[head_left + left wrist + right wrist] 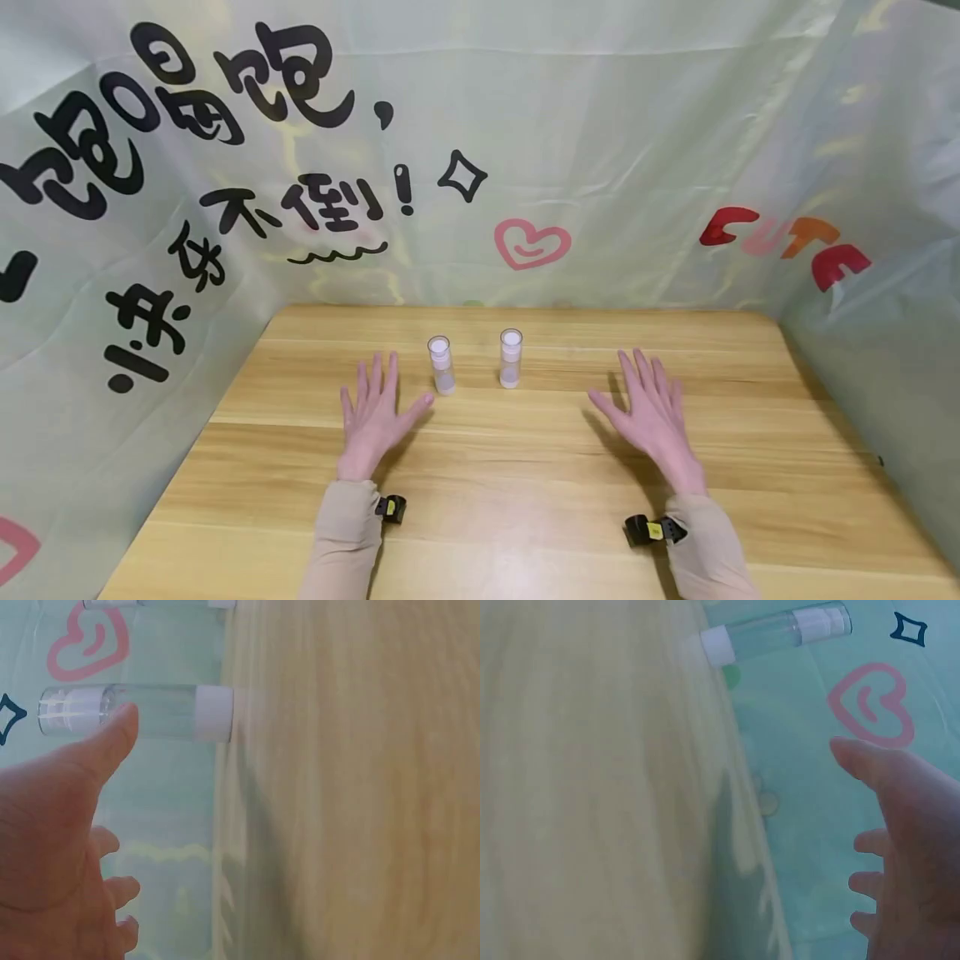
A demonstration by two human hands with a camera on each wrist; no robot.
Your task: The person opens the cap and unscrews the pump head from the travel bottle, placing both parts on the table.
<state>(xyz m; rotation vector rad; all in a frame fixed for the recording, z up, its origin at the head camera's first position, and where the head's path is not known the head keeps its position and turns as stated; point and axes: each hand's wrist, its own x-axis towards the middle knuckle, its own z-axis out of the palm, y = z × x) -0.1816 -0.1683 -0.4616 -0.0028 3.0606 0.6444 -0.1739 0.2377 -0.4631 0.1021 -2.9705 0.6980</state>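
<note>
Two small clear cylinders with white end parts stand upright on the wooden table: a left cylinder (442, 365) and a right cylinder (511, 358). Fingers spread, my left hand (375, 421) is held over the table just left of the left cylinder and holds nothing. In the left wrist view, its thumb overlaps the nearer cylinder (169, 712); whether they touch I cannot tell. Farther off to the right, my right hand (651, 415) is also spread and holds nothing. The right wrist view has one cylinder (776, 634) beyond its thumb, apart from it.
A wooden table (510, 475) fills the lower middle. Pale cloth walls (615, 150) with black writing and a pink heart (532, 243) enclose its back and sides. Each wrist wears a small black device, one on the left (392, 508) and one on the right (643, 531).
</note>
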